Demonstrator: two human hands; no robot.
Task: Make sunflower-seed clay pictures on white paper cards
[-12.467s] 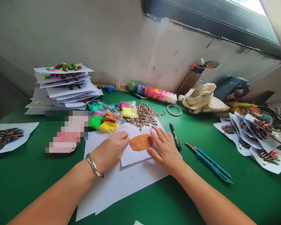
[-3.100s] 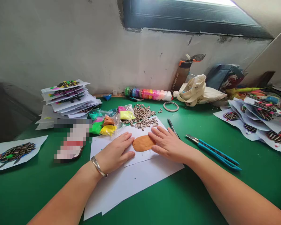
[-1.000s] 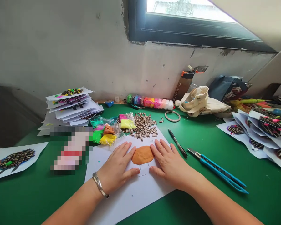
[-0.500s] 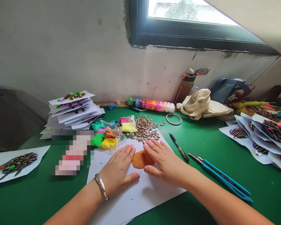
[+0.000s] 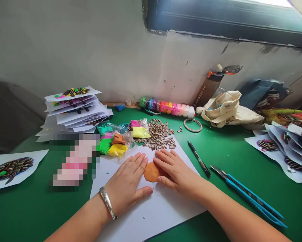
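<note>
A flat, rounded piece of orange-brown modelling clay (image 5: 152, 172) lies on white paper (image 5: 151, 215) in front of me. My left hand (image 5: 127, 179), with a silver bangle at the wrist, rests flat on the paper, its fingertips at the clay's left edge. Fingers stretched, my right hand (image 5: 177, 173) lies over the clay's right part and hides it. A few thin drawn lines show on the paper just below the clay. Beyond the fingertips is a heap of striped sunflower seeds (image 5: 159, 132), beside small bags of coloured clay (image 5: 118, 149).
Right of the paper lie a black pen (image 5: 198, 158) and a blue utility knife (image 5: 252, 198) with its blade out. A tape roll (image 5: 192, 125), cloth bag (image 5: 224, 109) and bottle (image 5: 209, 87) sit farther back. Stacked seed pictures (image 5: 75, 111) stand left, more sheets (image 5: 279, 148) right.
The camera view has tilted down and shifted slightly left. Both hands keep nearly the same flat pose around the clay, with slightly more of its left part showing.
</note>
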